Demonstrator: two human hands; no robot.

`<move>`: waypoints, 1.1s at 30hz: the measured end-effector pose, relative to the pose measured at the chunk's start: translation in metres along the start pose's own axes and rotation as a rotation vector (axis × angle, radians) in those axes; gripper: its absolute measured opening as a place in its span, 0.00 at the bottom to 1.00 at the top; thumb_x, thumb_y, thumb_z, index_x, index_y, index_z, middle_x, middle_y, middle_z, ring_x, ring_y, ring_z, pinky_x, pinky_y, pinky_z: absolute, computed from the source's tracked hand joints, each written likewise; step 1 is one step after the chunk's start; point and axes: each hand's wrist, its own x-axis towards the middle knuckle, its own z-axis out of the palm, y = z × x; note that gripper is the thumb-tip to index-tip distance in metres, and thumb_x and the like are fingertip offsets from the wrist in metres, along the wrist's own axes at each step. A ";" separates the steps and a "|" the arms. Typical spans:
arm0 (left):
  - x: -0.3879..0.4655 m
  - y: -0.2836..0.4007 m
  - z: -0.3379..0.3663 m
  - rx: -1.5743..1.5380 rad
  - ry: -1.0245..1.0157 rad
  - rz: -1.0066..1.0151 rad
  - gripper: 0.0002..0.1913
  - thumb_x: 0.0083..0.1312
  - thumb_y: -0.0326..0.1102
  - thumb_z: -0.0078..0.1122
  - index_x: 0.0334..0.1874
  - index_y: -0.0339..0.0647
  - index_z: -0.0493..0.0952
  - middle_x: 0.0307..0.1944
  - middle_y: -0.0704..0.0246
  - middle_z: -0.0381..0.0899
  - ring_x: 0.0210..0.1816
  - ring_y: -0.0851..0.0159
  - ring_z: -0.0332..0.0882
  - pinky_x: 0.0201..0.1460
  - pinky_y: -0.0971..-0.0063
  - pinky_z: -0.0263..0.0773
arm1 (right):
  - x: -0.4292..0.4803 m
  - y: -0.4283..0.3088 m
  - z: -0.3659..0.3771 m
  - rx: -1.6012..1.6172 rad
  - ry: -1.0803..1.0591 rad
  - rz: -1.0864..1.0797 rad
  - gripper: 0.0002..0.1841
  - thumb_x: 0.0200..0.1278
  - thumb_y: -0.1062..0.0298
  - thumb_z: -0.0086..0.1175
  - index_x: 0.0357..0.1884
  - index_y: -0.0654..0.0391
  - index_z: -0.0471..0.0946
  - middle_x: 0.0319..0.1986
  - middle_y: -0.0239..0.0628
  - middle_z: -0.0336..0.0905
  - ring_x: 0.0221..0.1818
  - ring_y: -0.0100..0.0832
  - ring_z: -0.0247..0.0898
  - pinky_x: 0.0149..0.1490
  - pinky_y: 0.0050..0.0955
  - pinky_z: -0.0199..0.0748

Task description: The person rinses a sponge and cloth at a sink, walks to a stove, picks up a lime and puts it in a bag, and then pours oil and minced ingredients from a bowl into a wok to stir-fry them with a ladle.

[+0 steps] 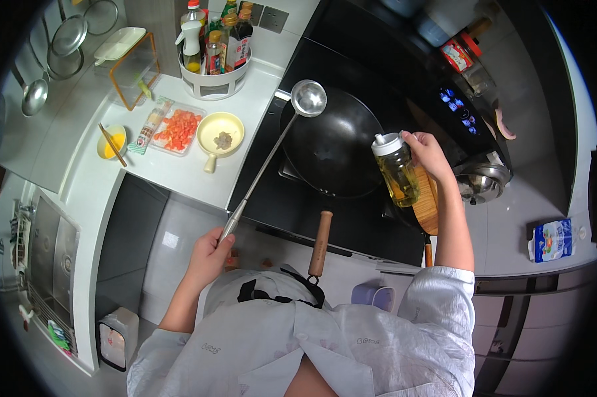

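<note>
My left hand [210, 255] grips the lower handle of a long metal ladle [309, 98], whose bowl hangs over the left rim of a black wok [334, 144]. The wok sits on a black glass cooktop [259, 196], its wooden handle [321, 243] pointing towards me. In my right hand [427, 155] is a glass oil pot [397, 171] with a white lid, held by its handle right of the wok. Yellow oil shows inside the pot, which leans slightly. A wooden lid or board [426, 211] lies beneath my right forearm, partly hidden.
On the left counter are chopped tomatoes [178, 130] in a plastic tray, a yellow dish [220, 125] with minced bits, and a bowl of beaten egg [111, 144] with chopsticks. Behind them stands a round bottle rack [214, 85]. A blue-and-white packet [552, 240] lies at the right.
</note>
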 end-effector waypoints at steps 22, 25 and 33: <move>-0.016 0.001 0.005 -0.028 0.004 -0.033 0.09 0.67 0.35 0.48 0.30 0.39 0.70 0.18 0.80 0.63 0.20 0.82 0.57 0.22 0.86 0.53 | 0.061 0.009 0.034 -0.059 -0.047 0.044 0.21 0.61 0.54 0.52 0.23 0.66 0.74 0.12 0.33 0.69 0.13 0.24 0.65 0.19 0.23 0.61; -0.017 0.002 0.005 -0.026 0.008 -0.040 0.09 0.67 0.35 0.48 0.30 0.38 0.70 0.18 0.80 0.63 0.20 0.82 0.57 0.22 0.86 0.53 | 0.064 0.014 0.026 -0.064 0.023 0.069 0.21 0.61 0.54 0.52 0.21 0.65 0.73 0.11 0.32 0.67 0.12 0.24 0.63 0.19 0.23 0.61; -0.014 0.001 0.005 -0.065 -0.010 -0.040 0.10 0.67 0.36 0.48 0.30 0.38 0.71 0.18 0.79 0.64 0.20 0.82 0.59 0.22 0.86 0.55 | 0.045 0.024 0.011 -0.205 0.009 0.079 0.22 0.61 0.54 0.52 0.22 0.67 0.74 0.09 0.32 0.65 0.09 0.24 0.60 0.17 0.24 0.58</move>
